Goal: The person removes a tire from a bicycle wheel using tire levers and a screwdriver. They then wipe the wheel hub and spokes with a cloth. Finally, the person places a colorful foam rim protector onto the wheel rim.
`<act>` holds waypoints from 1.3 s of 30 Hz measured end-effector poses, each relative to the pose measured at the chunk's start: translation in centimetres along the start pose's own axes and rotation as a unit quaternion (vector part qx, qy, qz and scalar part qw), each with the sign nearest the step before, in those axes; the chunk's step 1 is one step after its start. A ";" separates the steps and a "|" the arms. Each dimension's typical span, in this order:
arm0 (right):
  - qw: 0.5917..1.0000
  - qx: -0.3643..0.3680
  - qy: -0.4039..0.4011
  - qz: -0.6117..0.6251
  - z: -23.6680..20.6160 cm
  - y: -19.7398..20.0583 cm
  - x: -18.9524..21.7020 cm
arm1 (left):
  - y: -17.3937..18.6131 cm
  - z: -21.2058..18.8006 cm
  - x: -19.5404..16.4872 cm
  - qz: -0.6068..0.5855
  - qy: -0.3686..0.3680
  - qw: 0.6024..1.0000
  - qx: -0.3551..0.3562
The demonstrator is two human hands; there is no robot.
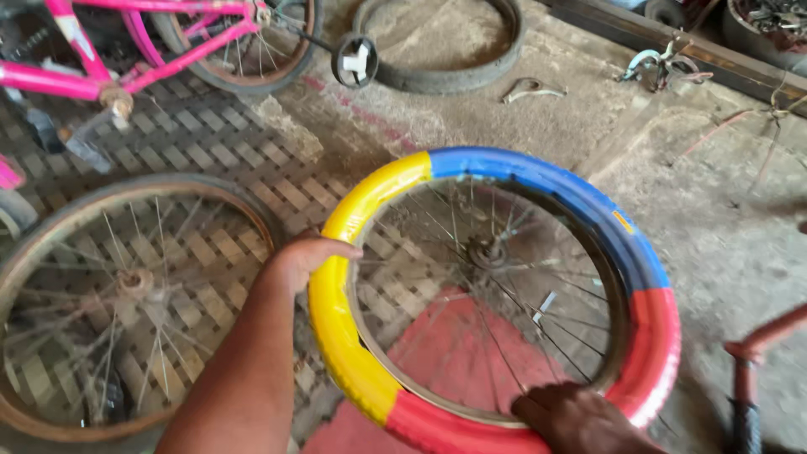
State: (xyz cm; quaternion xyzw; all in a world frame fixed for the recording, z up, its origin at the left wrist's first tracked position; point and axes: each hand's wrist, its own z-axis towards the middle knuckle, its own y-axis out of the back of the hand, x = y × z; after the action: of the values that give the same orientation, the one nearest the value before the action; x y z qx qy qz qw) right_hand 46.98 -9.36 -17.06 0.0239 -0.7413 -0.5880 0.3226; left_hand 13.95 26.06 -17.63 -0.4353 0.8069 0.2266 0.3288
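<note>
Yellow, blue and red rubber covered the tyre of a spoked wheel that lay tilted on the floor in the head view, over a red patch of ground. Left hand gripped the yellow stretch with fingers curled together over it, while the right hand rested on the red stretch at the near edge, its fingers hidden, so I could not tell their state. Well apart lay a rusty bare wheel, a pink bicycle and an old black tyre.

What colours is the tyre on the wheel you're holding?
The tyre has three bands: yellow, blue and red, seen in the head view.
</note>
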 end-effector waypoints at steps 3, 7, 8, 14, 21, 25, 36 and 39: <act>0.998 -0.015 -0.057 0.000 -0.2 -0.9 -0.9 | 0.9 0.3 0.0 0.012 -0.016 1.000 0.005; 0.994 0.054 -0.070 -0.061 0.2 -1.6 -1.6 | 1.3 -0.3 1.0 -0.016 -0.040 0.999 0.026; 0.994 0.065 -0.062 -0.068 0.4 -1.4 -1.7 | 1.3 -0.5 1.4 -0.004 -0.030 1.000 0.002; 0.990 0.081 0.022 -0.114 0.3 2.2 -1.2 | -0.9 -2.0 2.0 0.126 -0.082 0.976 -0.155; 0.971 0.192 -0.088 -0.111 -2.4 5.8 -0.6 | -7.7 -8.4 3.5 0.554 -0.424 0.623 -0.355; 0.972 -0.065 0.007 -0.224 -4.6 8.3 -3.7 | -11.5 -10.5 5.0 0.538 -0.454 0.668 -0.239; 0.936 -0.063 -0.108 -0.328 -3.4 13.4 -10.7 | -6.9 -6.6 10.1 0.182 -0.111 0.927 -0.308; 0.900 -0.214 -0.374 0.069 -4.6 12.8 -10.6 | -7.9 -7.2 11.7 0.126 -0.144 0.929 -0.317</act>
State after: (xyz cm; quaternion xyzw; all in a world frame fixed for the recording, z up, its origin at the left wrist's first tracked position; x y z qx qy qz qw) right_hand 62.13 -4.97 -9.97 -0.3188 -0.6635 -0.6743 0.0584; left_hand 13.53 10.79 -21.90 -0.3744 0.6850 0.5705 0.2551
